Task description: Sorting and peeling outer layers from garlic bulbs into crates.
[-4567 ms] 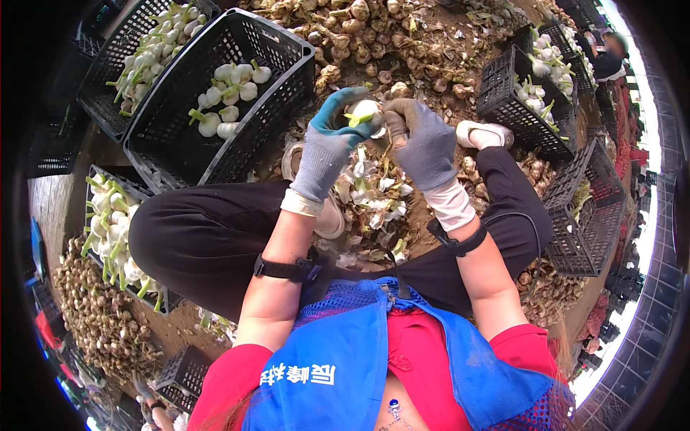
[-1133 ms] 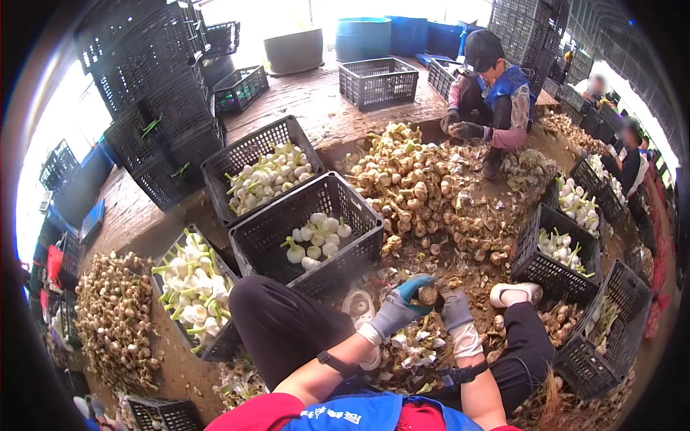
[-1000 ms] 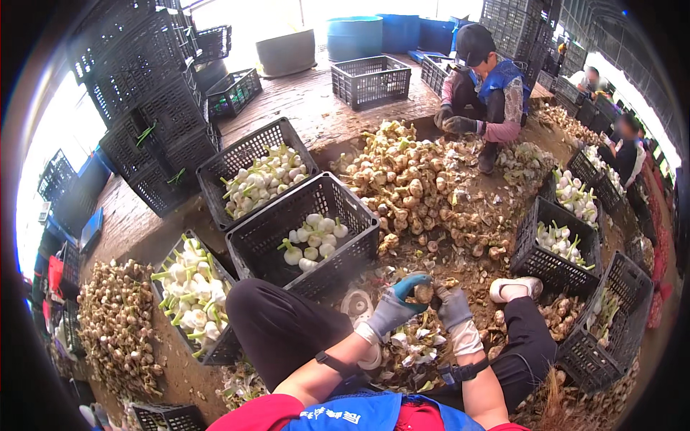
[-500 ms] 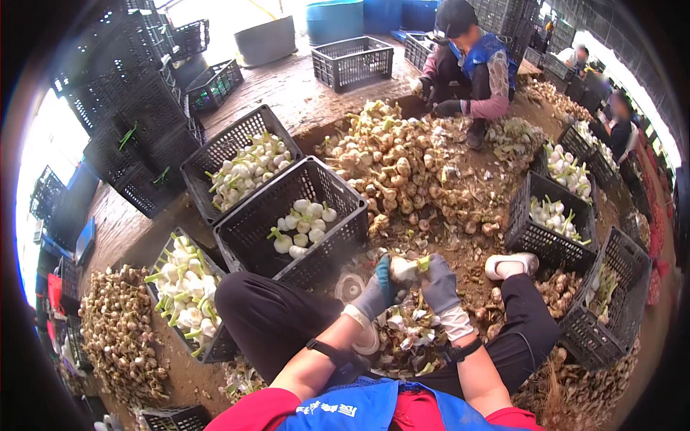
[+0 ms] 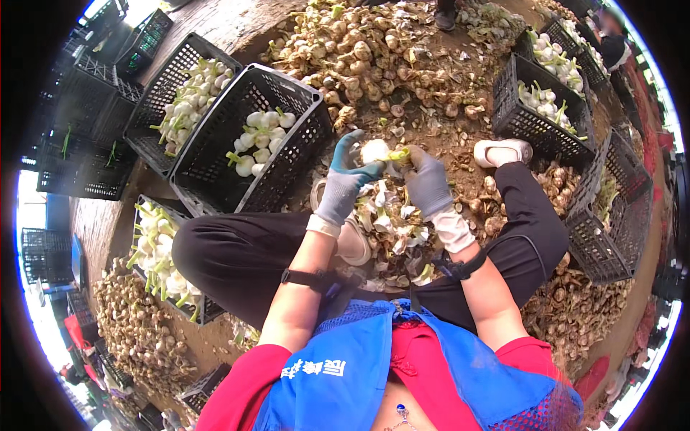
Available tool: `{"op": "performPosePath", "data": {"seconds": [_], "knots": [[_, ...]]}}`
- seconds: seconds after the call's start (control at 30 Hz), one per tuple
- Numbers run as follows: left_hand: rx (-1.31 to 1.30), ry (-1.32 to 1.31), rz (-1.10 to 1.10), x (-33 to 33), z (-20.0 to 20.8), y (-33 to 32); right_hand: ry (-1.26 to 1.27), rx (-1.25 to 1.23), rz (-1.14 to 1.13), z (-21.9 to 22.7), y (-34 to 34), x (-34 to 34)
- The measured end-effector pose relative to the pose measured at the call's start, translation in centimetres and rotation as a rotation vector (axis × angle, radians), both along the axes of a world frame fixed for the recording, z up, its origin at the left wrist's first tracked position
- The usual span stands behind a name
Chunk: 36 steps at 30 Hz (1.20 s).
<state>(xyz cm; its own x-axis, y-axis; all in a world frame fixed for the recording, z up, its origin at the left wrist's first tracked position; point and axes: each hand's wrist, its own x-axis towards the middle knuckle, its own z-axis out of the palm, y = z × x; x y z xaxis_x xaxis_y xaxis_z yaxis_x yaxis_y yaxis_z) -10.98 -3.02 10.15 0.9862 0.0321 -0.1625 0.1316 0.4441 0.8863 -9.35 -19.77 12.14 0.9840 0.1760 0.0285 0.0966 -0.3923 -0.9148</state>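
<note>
A peeled white garlic bulb (image 5: pixel 374 151) with a short green stem is held up between my gloved hands. My right hand (image 5: pixel 429 185) is closed, pinching the bulb by its stem. My left hand (image 5: pixel 343 183), in a grey glove with teal fingers, is open beside the bulb, thumb and fingers apart in a curve. Whether its thumb touches the bulb, I cannot tell. Below the hands, between my legs, lies a heap of peeled skins and stem scraps (image 5: pixel 392 223).
On my left stands a black crate (image 5: pixel 215 194) holding several peeled bulbs, with fuller crates (image 5: pixel 154 140) around it. A pile of unpeeled garlic (image 5: pixel 352 54) spreads ahead. More crates (image 5: pixel 543 129) stand at right. A person's shoe (image 5: pixel 445 18) shows at the far edge.
My view has tipped downward, so the co-worker ahead is mostly out of sight. My left fingers have loosened from the bulb and spread, while my right hand still grips the stem.
</note>
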Motion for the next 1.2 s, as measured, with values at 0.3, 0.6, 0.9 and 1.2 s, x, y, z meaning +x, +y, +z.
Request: {"op": "performPosePath", "data": {"seconds": [0.3, 0.6, 0.9, 1.2], "knots": [[0.106, -0.037, -0.28, -0.8, 1.1, -0.6, -0.3, -0.262, -0.091, -1.5, -1.9, 1.7], [-0.2, 0.076, -0.324, -1.1, 2.9, -0.5, -0.281, -0.471, -0.232, -4.1, -2.7, 1.9], [0.251, -0.422, 0.009, 0.3, -1.5, -0.7, -0.081, -0.734, 0.004, -5.3, -1.9, 0.4], [0.28, -0.267, 0.047, 1.3, -1.9, 0.8, -0.284, -0.421, 0.06, -2.4, -1.3, -0.9]]}}
